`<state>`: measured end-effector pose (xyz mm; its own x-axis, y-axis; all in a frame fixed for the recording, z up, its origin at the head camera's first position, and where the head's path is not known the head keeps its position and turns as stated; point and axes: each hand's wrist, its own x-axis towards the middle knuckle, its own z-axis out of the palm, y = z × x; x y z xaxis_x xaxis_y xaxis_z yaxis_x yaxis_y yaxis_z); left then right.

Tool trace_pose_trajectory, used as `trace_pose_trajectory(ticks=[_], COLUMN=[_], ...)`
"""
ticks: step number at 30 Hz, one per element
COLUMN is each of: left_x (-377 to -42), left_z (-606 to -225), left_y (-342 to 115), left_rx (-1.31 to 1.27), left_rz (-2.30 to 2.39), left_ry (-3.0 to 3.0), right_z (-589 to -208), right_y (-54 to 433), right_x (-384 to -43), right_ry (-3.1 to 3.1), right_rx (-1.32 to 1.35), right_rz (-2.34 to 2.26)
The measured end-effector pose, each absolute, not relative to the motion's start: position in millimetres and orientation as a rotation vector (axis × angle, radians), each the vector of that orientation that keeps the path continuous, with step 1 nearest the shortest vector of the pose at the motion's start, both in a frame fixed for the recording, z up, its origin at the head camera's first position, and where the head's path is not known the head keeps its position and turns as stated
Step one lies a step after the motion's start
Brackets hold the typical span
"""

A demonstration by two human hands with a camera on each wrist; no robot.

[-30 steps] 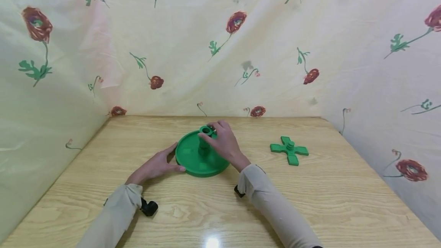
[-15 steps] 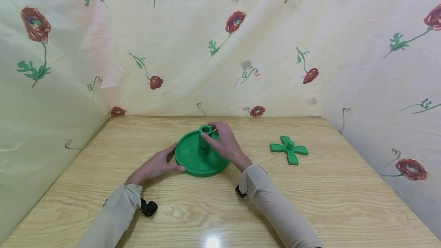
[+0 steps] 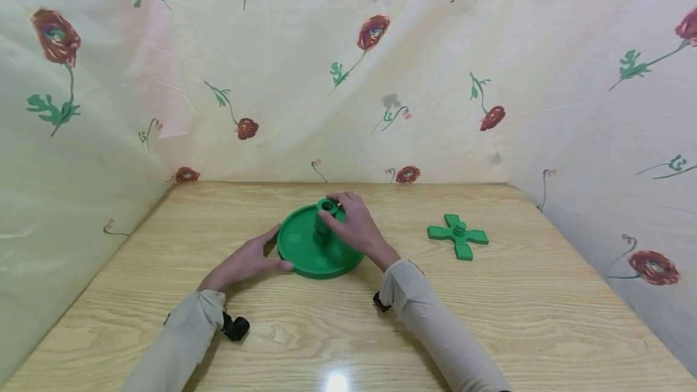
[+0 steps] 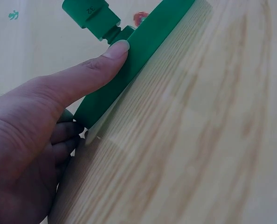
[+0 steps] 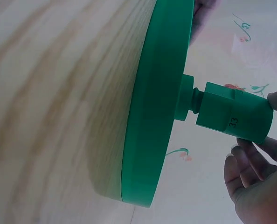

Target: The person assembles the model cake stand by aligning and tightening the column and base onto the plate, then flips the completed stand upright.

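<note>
A round green tray-like disc (image 3: 296, 256) with a raised rim lies on the table in the head view. My left hand (image 3: 247, 265) holds its left side, thumb (image 4: 99, 70) against the rim and fingers around the far edge. Above the disc's middle stands a hollow green cylinder (image 5: 236, 112), numbered on its side. Between it and the disc's raised centre, a narrow threaded neck (image 5: 197, 100) shows in the right wrist view. My right hand (image 3: 356, 228) grips the cylinder's upper end between thumb and fingers.
A green cross-shaped piece (image 3: 458, 236) with a short threaded stud lies apart, to the right of the disc. The wooden table (image 3: 544, 307) is enclosed by flower-patterned cloth (image 3: 305, 77) at the back and sides.
My right thumb and wrist have shifted slightly to the right around the cylinder, which stays over the disc's centre. My left hand and the disc keep their place.
</note>
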<state>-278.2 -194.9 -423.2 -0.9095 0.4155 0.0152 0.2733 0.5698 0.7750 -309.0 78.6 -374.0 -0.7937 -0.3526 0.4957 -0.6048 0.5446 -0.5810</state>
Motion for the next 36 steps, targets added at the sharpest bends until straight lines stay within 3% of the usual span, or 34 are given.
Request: trace_pose_trajectory(ticks=[36], left_x=[-280.1], left_z=[-422.8], left_y=[-196.6], left_rx=[0.583], left_rz=[1.265], left_ry=[2.613], right_z=[-373.2], right_y=[76.0], right_x=[-308.9], right_ry=[-2.457], right_rx=[0.81], right_rz=[1.063])
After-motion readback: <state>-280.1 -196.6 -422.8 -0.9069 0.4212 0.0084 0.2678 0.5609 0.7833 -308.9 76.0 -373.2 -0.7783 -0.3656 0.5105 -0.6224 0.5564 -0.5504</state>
